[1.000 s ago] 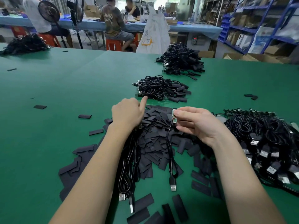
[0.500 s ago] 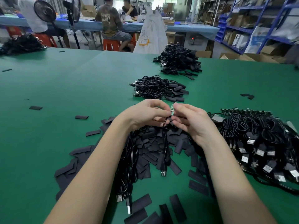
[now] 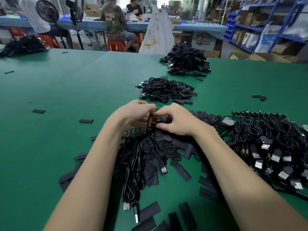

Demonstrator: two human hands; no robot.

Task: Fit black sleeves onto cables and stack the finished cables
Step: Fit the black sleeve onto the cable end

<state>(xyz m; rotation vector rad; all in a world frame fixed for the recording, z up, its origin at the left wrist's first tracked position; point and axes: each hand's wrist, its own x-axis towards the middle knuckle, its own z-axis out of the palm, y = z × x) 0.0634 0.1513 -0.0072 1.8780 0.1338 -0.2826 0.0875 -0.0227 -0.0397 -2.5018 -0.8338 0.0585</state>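
Above loose heap of flat black sleeves (image 3: 166,145): left hand (image 3: 133,115) pinches thin black cable (image 3: 155,147), right hand (image 3: 176,121) pinches black sleeve (image 3: 162,118), likely for threading; finished-cable stack (image 3: 166,90) just beyond, within reach

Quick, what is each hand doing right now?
Left hand: fingers curled, pinching the cable.
Right hand: fingers curled, pinching a black sleeve at the cable's end.

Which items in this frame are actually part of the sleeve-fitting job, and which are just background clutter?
In the job:
left hand and right hand, working a black sleeve onto a cable
loose sleeve pile
unsleeved cable bundle
finished cable stacks

Lying about:
stray sleeves
fan
white bag
shelving
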